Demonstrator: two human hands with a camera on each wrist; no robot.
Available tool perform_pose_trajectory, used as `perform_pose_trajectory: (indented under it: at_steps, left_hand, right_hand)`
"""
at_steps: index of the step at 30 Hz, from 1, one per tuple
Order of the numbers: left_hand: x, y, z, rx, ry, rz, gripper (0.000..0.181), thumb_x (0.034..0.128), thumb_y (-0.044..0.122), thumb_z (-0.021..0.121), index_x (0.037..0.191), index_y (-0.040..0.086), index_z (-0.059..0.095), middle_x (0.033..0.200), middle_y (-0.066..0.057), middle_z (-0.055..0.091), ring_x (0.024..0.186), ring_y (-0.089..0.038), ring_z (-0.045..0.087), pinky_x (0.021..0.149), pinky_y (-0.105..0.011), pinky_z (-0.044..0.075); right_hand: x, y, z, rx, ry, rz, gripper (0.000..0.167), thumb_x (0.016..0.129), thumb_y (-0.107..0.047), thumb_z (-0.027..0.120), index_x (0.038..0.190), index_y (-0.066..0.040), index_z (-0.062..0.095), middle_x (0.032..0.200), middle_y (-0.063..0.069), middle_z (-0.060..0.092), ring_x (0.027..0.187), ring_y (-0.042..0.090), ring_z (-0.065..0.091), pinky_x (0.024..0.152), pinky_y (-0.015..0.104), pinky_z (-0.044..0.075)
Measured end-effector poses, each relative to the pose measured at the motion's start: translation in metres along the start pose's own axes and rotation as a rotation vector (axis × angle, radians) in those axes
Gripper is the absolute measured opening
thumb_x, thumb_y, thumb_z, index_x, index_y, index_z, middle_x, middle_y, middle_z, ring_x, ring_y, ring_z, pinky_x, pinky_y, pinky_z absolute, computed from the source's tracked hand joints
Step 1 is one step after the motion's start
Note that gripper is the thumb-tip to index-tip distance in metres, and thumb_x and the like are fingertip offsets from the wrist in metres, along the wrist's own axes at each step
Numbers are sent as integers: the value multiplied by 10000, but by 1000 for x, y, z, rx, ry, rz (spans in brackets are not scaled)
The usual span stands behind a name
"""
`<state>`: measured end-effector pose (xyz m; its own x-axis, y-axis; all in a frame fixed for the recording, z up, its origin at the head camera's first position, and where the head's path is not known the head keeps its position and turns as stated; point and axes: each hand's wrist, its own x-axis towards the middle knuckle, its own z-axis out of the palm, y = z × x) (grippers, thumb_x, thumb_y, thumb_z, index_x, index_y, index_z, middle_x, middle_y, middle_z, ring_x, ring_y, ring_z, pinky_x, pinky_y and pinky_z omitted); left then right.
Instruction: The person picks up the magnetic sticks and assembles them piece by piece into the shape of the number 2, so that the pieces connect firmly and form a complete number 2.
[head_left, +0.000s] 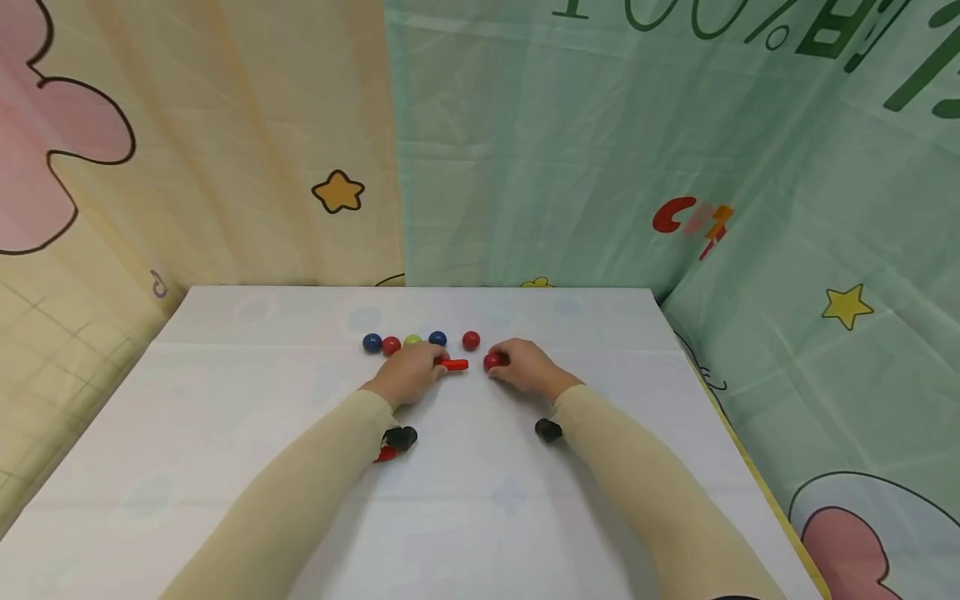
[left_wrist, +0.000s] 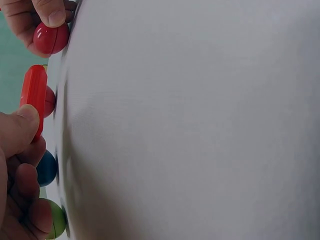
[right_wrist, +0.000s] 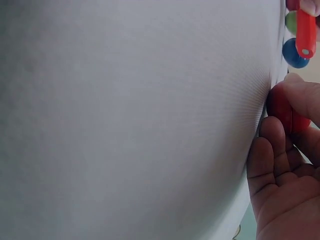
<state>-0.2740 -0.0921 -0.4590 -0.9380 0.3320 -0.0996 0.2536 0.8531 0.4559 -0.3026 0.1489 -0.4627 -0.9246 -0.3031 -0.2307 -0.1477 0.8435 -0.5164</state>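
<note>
Red ball (head_left: 492, 362): pinched between thumb and fingers of right hand (head_left: 528, 367), the other fingers bent alongside; thin seam line shows on its surface. Position: toward the table's far side. Contact with tabletop: cannot tell. Clock taken from head view, 12 being the far edge.

Left hand (head_left: 408, 372), at 9 o'clock from the right: thumb and fingers grip a red stick (head_left: 456, 365). Free end points to 3 o'clock, toward the held ball, short gap between. Right wrist view: small pale spot on that end.

Beyond the fingers: loose red ball (head_left: 471, 340) near the held one, between 10 and 11 o'clock from it. Farther toward 9 o'clock, in order: blue ball (head_left: 438, 338), green ball (head_left: 412, 340), second loose red ball (head_left: 392, 346), dark blue ball (head_left: 372, 342). Green ball partly hidden behind left hand. Whether these four touch: cannot tell.

Pale left sleeve (head_left: 285, 492) enters between 7 and 8 o'clock, pale right sleeve (head_left: 652, 483) between 4 and 5. Surface: white table (head_left: 465, 517). Behind: printed curtain (head_left: 247, 167), orange star (head_left: 339, 192) about 11 o'clock from the hands, yellow star (head_left: 847, 306) near 3 o'clock
</note>
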Motion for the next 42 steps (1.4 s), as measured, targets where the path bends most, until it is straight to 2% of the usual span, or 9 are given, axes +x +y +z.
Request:
perform_pose_trajectory:
  at_steps: [10, 14, 20, 26, 42]
  left_hand:
    - [8, 10, 7, 5, 12, 46, 322, 1054, 239, 655, 1337, 88, 689, 1311, -99, 704, 1230, -291, 648, 1111, -477, 511]
    - [11, 14, 10, 1, 10, 62, 320, 1054, 241, 653, 1331, 85, 690, 1296, -90, 710, 1212, -278, 658, 1101, -467, 519]
    - [16, 18, 13, -27, 12, 48, 290, 1048, 228, 660, 1299, 88, 700, 1239, -76, 723, 1133, -264, 662, 1079, -465, 525]
    - [16, 16, 15, -47, 7, 20, 296, 1051, 237, 661, 1309, 98, 696, 1244, -67, 719, 1137, -255, 655, 1085, -459, 525]
    - [17, 15, 17, -49, 19, 39, 300, 1053, 232, 655, 1316, 92, 693, 1265, -78, 716, 1161, -265, 658, 1089, -464, 521]
  right_hand:
    - [-1, -2, -1, -35, 8, -31, 447, 987, -258, 759, 1384, -73, 669, 1275, 84, 686, 1149, 234, 593, 1060, 404, 522]
    - [-1, -2, -2, -46, 12, -48, 440, 989, -264, 758, 1374, -67, 675, 1267, 85, 694, 1129, 225, 602, 1052, 396, 521]
    - [-2, -2, -2, -40, 15, -52, 440, 987, -255, 761, 1371, -58, 677, 1253, 91, 700, 1104, 225, 606, 1038, 397, 531]
    - [-2, -2, -2, -28, 7, -43, 444, 985, -261, 764, 1372, -59, 678, 1231, 82, 698, 1087, 217, 604, 1027, 391, 537]
    - [0, 1, -1, -23, 15, -47, 422, 976, -248, 775, 1348, -65, 695, 1170, 60, 705, 1053, 207, 606, 1001, 376, 543]
